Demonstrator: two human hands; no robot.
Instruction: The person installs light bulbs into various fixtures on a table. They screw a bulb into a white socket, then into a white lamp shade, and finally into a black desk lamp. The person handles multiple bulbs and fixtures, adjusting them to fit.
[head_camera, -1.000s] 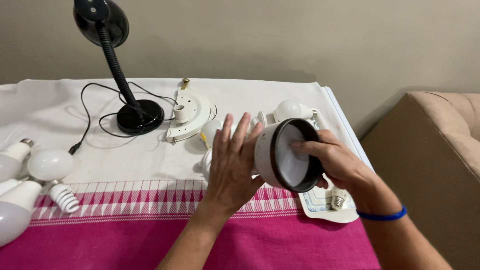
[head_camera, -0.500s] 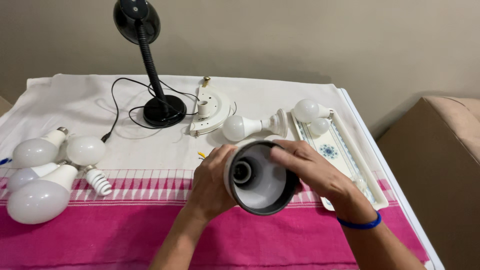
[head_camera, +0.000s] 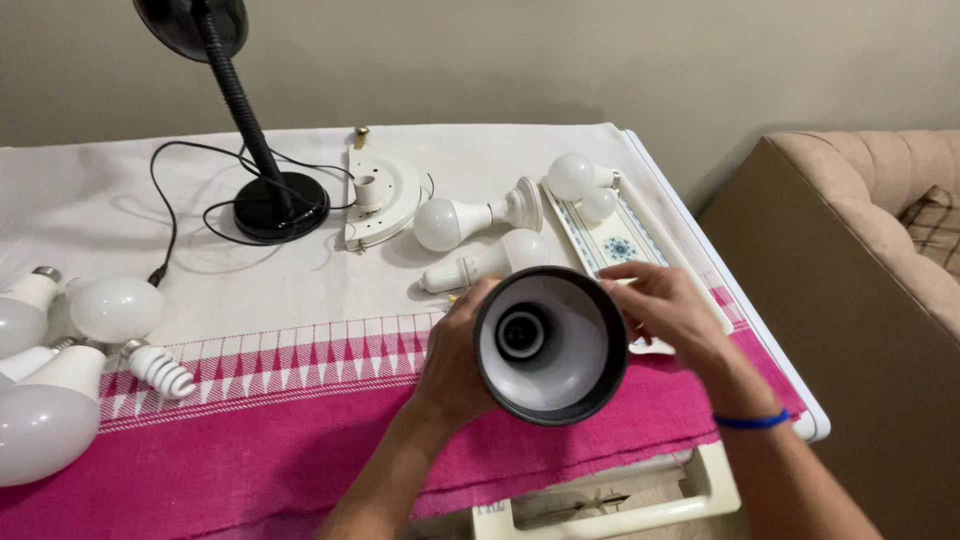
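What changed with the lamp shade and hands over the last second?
The lamp shade was turned from facing sideways until its open mouth, with the empty socket, faces the camera. The left hand shifted behind it; the right hand stayed at its rim. Bulbs, tray and desk lamp lie unmoved.

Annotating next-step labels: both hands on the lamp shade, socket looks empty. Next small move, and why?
Probably free the right hand and reach for the loose bulb lying just behind: the lamp shade faces the camera with its socket empty, and the left hand already grips it from behind.

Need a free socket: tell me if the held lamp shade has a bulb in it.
Empty: the lamp shade faces the camera and its socket shows a dark, open hole.
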